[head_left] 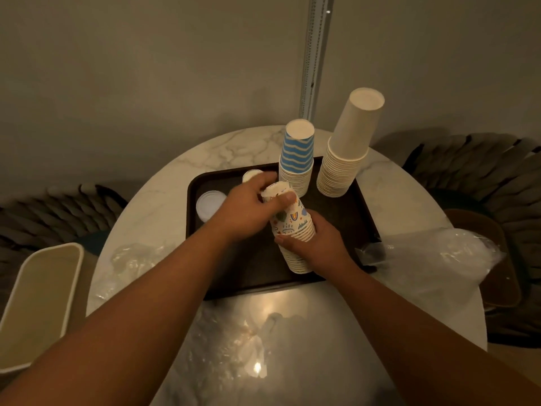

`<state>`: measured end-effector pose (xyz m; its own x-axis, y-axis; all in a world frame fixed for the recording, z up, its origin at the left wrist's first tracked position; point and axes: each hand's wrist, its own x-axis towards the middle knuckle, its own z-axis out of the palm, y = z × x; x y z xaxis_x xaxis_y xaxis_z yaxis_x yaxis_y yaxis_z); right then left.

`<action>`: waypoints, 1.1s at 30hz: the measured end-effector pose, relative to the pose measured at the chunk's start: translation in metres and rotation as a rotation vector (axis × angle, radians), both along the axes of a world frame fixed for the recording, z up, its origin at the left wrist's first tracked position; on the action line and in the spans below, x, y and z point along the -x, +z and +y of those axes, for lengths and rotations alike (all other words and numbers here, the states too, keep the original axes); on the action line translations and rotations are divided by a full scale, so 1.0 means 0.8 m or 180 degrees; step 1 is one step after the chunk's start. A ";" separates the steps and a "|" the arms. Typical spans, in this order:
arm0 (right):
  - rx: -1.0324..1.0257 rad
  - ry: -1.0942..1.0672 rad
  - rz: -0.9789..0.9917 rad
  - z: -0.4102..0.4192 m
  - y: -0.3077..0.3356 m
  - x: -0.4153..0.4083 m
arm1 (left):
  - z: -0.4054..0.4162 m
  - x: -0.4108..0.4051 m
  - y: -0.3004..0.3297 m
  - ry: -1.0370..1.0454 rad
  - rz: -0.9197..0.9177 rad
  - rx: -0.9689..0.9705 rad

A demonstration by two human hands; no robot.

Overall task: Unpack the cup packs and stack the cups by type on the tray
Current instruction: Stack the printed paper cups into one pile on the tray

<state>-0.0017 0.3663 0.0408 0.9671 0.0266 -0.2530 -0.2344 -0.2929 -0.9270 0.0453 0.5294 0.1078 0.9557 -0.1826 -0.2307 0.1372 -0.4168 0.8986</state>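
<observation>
A: Left to right, what's on the tray [202, 183]?

B: Far left, small clear cups [210, 204]. The left hand [248, 206] grips the printed stack [292, 227] by its top, the right hand [316, 244] clasps its lower half, likely steadying it mid-tray. Farther right stand striped cups [296, 159], then plain cups [345, 159], sorted by type.

A: Wrappers?

B: Plastic [439, 259] lies on the table's right side.

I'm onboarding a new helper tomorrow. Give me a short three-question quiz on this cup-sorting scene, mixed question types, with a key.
1. True or false: the blue striped stack stands on the tray.
2. Which hand grips the top of the patterned stack? A) left hand B) right hand
3. Fill in: the tallest stack on the tray is the ____ one.

Key:
1. True.
2. A; the right hand holds it lower down.
3. Plain beige stack.
</observation>
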 end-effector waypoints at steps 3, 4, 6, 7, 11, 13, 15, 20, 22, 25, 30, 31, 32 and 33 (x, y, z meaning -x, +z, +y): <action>0.0127 0.0038 -0.0092 0.005 0.005 0.007 | 0.005 0.017 -0.014 0.0310 0.0326 0.0532; 0.0168 0.0029 -0.0141 0.006 0.007 0.009 | 0.006 0.022 -0.016 0.0433 0.0293 0.0608; 0.0279 0.0047 -0.0228 0.008 0.008 0.014 | 0.004 0.028 -0.022 0.0667 0.0230 0.0526; 0.0325 0.0071 -0.0260 0.009 0.009 0.015 | 0.001 0.032 -0.023 0.0784 0.0219 0.0502; 0.0355 0.0102 -0.0272 0.006 0.007 0.018 | -0.002 0.037 -0.022 0.0929 0.0119 0.0320; 0.0350 0.0021 -0.0230 0.002 0.003 0.021 | 0.005 0.024 -0.011 0.1133 0.0023 0.0363; 0.0297 -0.0063 -0.0151 -0.001 0.002 0.021 | 0.016 -0.002 0.009 0.1408 -0.0340 0.0295; 0.0133 -0.0101 -0.0062 -0.005 0.004 0.013 | 0.029 -0.057 0.036 0.0936 -0.1186 -0.0860; 0.0117 -0.0118 -0.0058 -0.007 0.001 0.011 | 0.024 -0.067 0.018 0.0615 -0.1091 -0.1377; 0.0118 -0.0146 -0.0033 -0.010 -0.005 0.011 | 0.018 -0.071 -0.009 0.0415 -0.0868 -0.1736; 0.0123 -0.0183 0.0027 -0.016 -0.012 0.010 | 0.015 -0.074 -0.043 0.0147 -0.0653 -0.1963; 0.0110 -0.0186 0.0035 -0.017 -0.013 0.010 | 0.014 -0.075 -0.049 0.0084 -0.0591 -0.2045; 0.0085 -0.0192 0.0044 -0.018 -0.014 0.010 | 0.014 -0.077 -0.054 0.0033 -0.0545 -0.2117; 0.0063 -0.0200 0.0044 -0.019 -0.013 0.009 | 0.014 -0.079 -0.058 -0.0011 -0.0510 -0.2169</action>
<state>-0.0092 0.3509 0.0301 0.9631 -0.0393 -0.2663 -0.2658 -0.2953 -0.9177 0.1085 0.5407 0.0618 0.9872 -0.0505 -0.1513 0.0226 -0.8948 0.4459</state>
